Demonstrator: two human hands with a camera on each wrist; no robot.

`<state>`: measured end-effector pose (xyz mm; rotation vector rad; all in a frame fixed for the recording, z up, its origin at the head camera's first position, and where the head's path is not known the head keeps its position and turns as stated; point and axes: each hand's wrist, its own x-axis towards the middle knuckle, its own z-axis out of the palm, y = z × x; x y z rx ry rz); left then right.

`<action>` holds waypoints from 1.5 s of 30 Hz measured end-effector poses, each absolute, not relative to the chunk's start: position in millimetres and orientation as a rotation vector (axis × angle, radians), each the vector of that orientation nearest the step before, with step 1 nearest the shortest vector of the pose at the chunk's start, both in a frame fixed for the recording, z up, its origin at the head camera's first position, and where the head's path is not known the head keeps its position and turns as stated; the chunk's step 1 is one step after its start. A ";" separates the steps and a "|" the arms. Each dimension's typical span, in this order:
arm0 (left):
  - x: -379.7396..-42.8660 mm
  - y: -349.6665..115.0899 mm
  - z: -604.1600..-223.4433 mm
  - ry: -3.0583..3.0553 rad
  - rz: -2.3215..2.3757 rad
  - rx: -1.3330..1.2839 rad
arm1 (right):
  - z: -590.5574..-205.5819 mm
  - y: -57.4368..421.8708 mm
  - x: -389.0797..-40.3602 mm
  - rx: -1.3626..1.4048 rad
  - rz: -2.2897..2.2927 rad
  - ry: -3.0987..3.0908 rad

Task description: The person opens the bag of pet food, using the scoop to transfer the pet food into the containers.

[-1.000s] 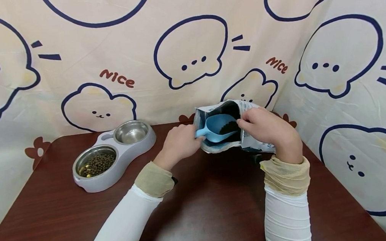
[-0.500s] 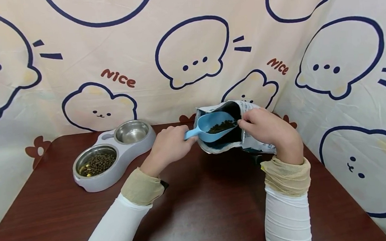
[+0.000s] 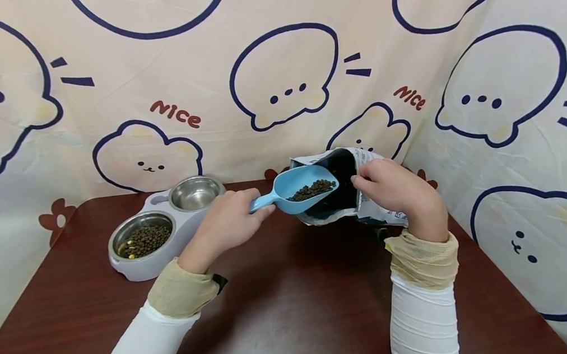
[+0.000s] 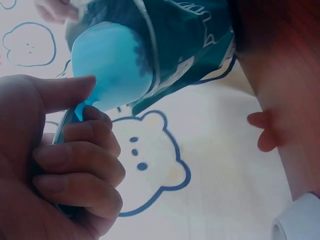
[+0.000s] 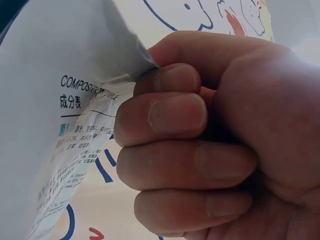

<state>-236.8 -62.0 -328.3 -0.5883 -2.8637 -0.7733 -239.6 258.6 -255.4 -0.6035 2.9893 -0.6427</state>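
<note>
My left hand (image 3: 228, 218) grips the handle of a light blue scoop (image 3: 296, 180). Brown kibble (image 3: 315, 189) lies in the scoop, which is in front of the mouth of an open food bag (image 3: 380, 211). In the left wrist view, the fingers (image 4: 85, 155) curl round the scoop's handle. My right hand (image 3: 401, 192) pinches the bag's edge and holds its mouth towards the left. Close up in the right wrist view, thumb and forefinger squeeze the white printed bag (image 5: 75, 100). The bag's inside is dark.
To the left on the brown table (image 3: 296, 322) stands a grey double feeder (image 3: 184, 230). Its near steel bowl (image 3: 121, 236) holds kibble with some yellow bits; its far bowl (image 3: 195, 194) shows bare metal. A printed cloth (image 3: 270, 144) hangs behind and to the sides.
My left hand has drawn the scoop leftward out of the bag's mouth, bringing its kibble into plain view. My right hand and the bag have stayed nearly still.
</note>
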 end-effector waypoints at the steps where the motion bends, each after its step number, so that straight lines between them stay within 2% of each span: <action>1: -236.2 -64.3 -327.8 -2.865 -0.780 -0.590 | -255.6 258.9 -239.5 -0.601 -0.643 2.990; 9: -228.1 -94.8 -313.9 -2.875 -0.740 -0.576 | -256.9 259.0 -239.4 -0.588 -0.652 2.983; 18: -230.1 -161.9 -294.6 -2.860 -0.687 -0.317 | -256.8 255.8 -239.0 -0.584 -0.648 2.988; 28: -249.2 -214.1 -314.3 -2.847 -0.606 -0.068 | -256.3 252.4 -236.9 -0.590 -0.613 2.988; 45: -259.1 -251.6 -337.8 -2.951 -0.618 0.136 | -256.0 253.5 -239.0 -0.562 -0.625 2.969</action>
